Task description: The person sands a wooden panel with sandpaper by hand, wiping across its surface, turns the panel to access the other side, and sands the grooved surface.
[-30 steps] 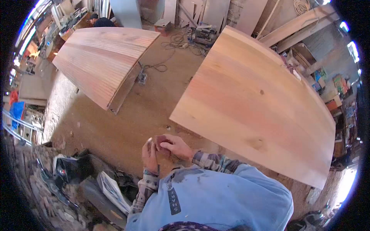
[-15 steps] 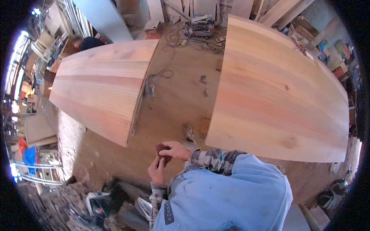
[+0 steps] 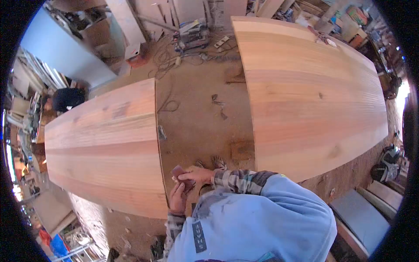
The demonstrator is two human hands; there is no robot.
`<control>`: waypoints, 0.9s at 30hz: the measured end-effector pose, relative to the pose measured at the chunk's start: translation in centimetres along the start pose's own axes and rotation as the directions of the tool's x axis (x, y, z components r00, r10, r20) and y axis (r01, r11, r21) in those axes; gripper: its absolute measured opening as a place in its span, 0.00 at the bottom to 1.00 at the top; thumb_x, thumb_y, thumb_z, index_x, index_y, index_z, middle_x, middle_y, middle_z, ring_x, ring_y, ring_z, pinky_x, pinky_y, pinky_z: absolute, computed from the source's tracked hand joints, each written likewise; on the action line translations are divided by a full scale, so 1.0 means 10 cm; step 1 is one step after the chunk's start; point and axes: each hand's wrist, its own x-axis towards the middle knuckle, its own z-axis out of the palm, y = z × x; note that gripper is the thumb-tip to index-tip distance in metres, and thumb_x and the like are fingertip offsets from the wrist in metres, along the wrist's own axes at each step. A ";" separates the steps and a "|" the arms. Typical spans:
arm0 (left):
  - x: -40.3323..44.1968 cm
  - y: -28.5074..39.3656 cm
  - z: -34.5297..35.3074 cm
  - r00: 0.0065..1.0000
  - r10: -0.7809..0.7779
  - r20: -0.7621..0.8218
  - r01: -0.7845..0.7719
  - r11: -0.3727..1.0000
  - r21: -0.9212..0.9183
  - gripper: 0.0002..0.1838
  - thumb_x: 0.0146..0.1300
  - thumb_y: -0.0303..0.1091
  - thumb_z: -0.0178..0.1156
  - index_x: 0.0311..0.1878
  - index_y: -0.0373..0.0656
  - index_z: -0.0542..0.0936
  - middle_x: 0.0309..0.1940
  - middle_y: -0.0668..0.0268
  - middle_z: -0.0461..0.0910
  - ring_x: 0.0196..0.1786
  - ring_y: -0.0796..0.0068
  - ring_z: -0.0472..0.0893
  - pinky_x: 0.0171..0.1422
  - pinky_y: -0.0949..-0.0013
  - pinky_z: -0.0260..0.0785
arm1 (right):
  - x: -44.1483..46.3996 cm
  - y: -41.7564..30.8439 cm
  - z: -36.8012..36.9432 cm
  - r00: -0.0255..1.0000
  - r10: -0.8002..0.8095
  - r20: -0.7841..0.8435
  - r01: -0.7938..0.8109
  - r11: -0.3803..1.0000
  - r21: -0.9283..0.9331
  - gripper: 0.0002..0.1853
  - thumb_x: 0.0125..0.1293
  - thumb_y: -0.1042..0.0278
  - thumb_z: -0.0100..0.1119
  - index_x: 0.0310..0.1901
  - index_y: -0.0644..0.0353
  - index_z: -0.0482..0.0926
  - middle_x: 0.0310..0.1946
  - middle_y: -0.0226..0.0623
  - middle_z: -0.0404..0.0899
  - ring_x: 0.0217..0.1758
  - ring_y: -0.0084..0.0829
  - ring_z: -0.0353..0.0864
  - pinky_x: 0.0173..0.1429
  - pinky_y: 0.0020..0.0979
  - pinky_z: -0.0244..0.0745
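Close in front of my body, both hands grip a small reddish-brown sheet of sandpaper [image 3: 178, 170], which looks folded. My right hand [image 3: 198, 174] reaches across from the right, its thumb and fingers closed over the sheet. From below, my left hand [image 3: 177, 198] pinches its lower part; my fingers hide much of it. To the left lies a wide wooden panel [image 3: 104, 146] with pink and pale bands, its near edge close to my hands. A larger wooden panel [image 3: 310, 100] stretches away on the right.
Between the panels runs a dusty floor [image 3: 196, 118] with loose cables [image 3: 168, 105]. A machine [image 3: 192, 35] and a power strip [image 3: 221, 42] are at the back. A person in dark clothing [image 3: 68, 98] is beyond the left panel. Boards [image 3: 362, 218] lie at lower right.
My view and body have turned left, so the left panel now sits nearer my hands. The sandpaper stays between both hands, tilted a little differently.
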 end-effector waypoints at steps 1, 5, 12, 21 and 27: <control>0.24 0.01 0.01 0.996 -0.044 0.076 0.036 0.994 0.106 0.18 0.75 0.34 0.51 0.61 0.33 0.74 0.50 0.61 0.82 0.53 0.69 0.81 0.60 0.65 0.73 | -0.07 -0.13 -0.09 0.993 -0.107 -0.058 0.106 0.994 -0.014 0.14 0.72 0.62 0.56 0.53 0.59 0.81 0.45 0.26 0.82 0.50 0.23 0.78 0.57 0.27 0.71; 1.03 0.35 0.30 0.955 -0.083 0.286 -0.107 0.801 0.590 0.16 0.74 0.34 0.53 0.57 0.33 0.78 0.46 0.63 0.84 0.51 0.71 0.82 0.59 0.66 0.75 | -0.38 -0.91 -0.23 0.901 -0.094 -0.423 0.125 0.991 0.045 0.13 0.69 0.60 0.60 0.49 0.59 0.84 0.42 0.25 0.82 0.45 0.20 0.78 0.51 0.25 0.74; 2.13 0.96 1.46 0.801 -0.297 0.520 -0.129 0.762 0.635 0.17 0.74 0.35 0.51 0.56 0.32 0.79 0.46 0.60 0.84 0.50 0.71 0.82 0.58 0.67 0.75 | -0.49 -1.70 -1.05 0.731 -0.284 -0.621 0.430 0.898 0.095 0.15 0.66 0.61 0.64 0.50 0.60 0.83 0.44 0.26 0.83 0.46 0.20 0.79 0.49 0.26 0.73; 3.76 1.21 3.29 0.542 -0.709 0.452 0.388 0.688 0.613 0.23 0.75 0.38 0.50 0.66 0.34 0.70 0.57 0.59 0.78 0.58 0.68 0.78 0.68 0.63 0.68 | -1.04 -2.98 -2.63 0.669 -0.383 -0.637 0.540 0.840 0.062 0.18 0.69 0.62 0.62 0.55 0.63 0.80 0.49 0.30 0.82 0.55 0.25 0.77 0.63 0.29 0.69; 4.65 1.12 4.26 0.442 -0.778 0.446 0.202 0.571 0.796 0.21 0.75 0.42 0.52 0.61 0.36 0.75 0.54 0.61 0.80 0.54 0.68 0.80 0.64 0.64 0.71 | -1.26 -3.45 -3.19 0.285 -0.315 -0.905 0.742 0.671 0.001 0.18 0.69 0.61 0.61 0.53 0.66 0.81 0.49 0.32 0.81 0.49 0.25 0.79 0.56 0.30 0.73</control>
